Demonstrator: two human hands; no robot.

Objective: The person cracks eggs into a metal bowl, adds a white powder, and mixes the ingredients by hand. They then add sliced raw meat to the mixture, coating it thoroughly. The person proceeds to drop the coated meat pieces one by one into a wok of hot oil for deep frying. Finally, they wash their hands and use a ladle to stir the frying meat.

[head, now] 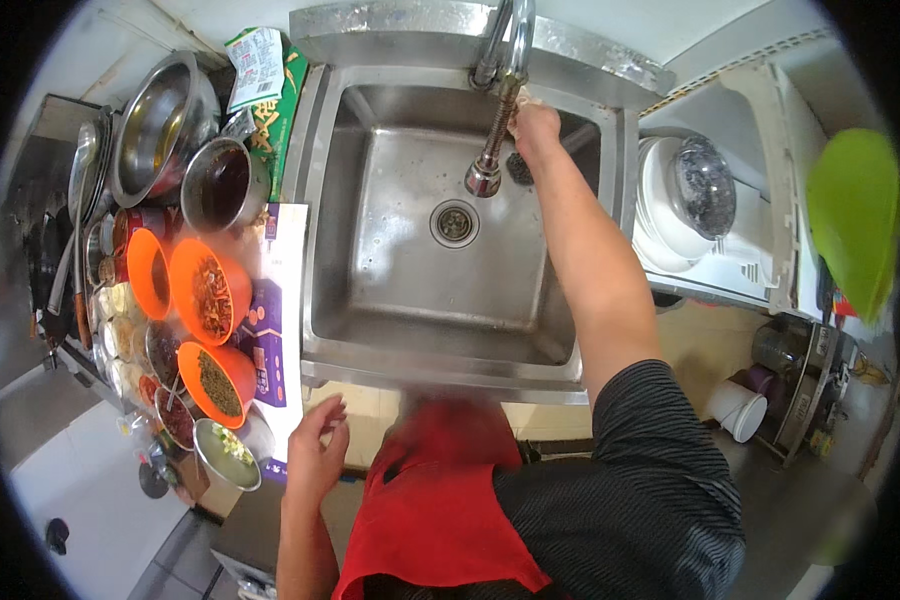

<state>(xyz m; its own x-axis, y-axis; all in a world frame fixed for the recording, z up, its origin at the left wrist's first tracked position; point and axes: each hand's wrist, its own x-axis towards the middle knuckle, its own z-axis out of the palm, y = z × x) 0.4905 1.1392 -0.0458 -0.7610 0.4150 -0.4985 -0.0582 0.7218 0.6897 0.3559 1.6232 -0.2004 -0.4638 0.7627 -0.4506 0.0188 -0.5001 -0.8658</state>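
Note:
My right hand (538, 129) reaches over the far right part of a stainless steel sink (435, 300). It is closed on a pale crumpled cloth (521, 100), mostly hidden by the fingers and the faucet. Right beside it stands the chrome faucet (523, 37), whose flexible neck ends in a spray head (483, 178) above the basin. A dark scouring pad (520, 169) lies near my right wrist. My left hand (319, 444) hangs in front of the sink's near left corner, holding nothing, with its fingers partly bent and apart.
Left of the sink stand orange bowls of chili (214, 296) and green peppercorns (219, 386), a steel bowl (229, 454), a pot of dark liquid (221, 187) and a large steel basin (157, 131). Stacked white plates (656, 217) and a glass bowl (705, 187) sit right.

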